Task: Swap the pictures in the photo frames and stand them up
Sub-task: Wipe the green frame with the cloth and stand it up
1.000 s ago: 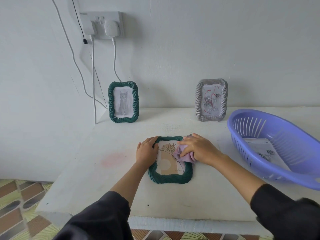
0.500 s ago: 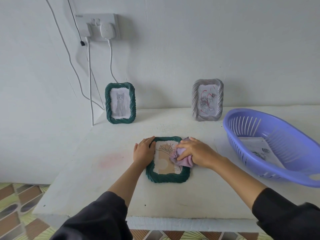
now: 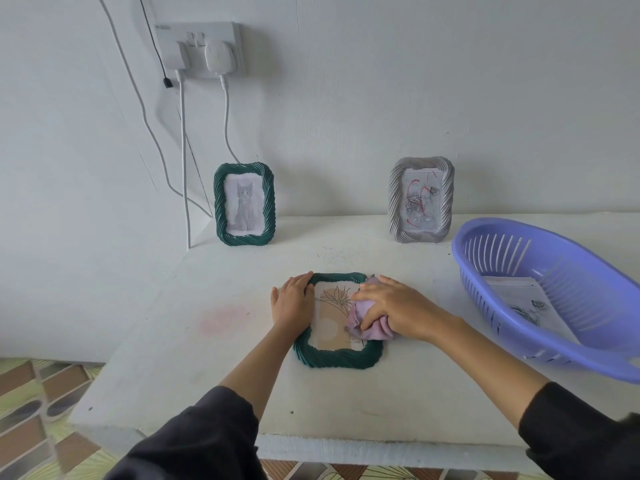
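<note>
A green frame with a leaf picture lies flat, face up, in the middle of the white table. My left hand rests on its left edge with the fingers curled over the rim. My right hand grips a pink cloth pressed on the glass at the frame's right side. At the back, against the wall, a green frame with a cat picture and a grey frame with a red-scribbled drawing stand upright.
A purple slotted basket holding printed sheets stands at the right, hanging over the table edge. A wall socket with plugs and hanging cables is at the back left. Patterned floor shows below the table's left edge.
My right hand has slid the pink cloth a little down and right over the frame's glass. My left hand stays on the frame's left edge.
</note>
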Tool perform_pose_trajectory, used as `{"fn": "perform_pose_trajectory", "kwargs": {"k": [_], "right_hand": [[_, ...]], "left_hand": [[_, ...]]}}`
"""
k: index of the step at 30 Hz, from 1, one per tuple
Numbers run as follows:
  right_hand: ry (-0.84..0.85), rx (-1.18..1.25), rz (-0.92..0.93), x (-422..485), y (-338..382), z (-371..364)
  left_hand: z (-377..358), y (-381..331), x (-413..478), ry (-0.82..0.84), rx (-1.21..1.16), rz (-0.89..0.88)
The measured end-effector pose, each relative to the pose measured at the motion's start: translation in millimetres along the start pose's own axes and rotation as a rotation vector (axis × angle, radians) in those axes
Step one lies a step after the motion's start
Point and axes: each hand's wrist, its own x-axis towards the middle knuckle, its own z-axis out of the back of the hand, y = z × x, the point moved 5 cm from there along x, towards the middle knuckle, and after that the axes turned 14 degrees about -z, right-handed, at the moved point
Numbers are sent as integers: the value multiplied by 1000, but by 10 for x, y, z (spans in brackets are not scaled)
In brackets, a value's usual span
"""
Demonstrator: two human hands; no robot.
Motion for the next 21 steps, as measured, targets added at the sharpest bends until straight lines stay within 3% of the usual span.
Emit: {"fn": "perform_pose_trajectory", "kwargs": {"k": [4,8,16,20,21], "right_hand": [[-52,-56,-24,65,28,60],[16,-83,116,19,174,-49],[-69,-17,-162,221,-1,59],[31,146,-343,340,-273,-83],[-70,74,-434,414,-440,-111]], "left_hand": [[-2,10,3,-7,2,2],[-2,22,9,-13,18,-5],[9,9,-4,7,37,-30],[13,2,-6,37,28,-28],[14,1,2,51,17,-23]]}}
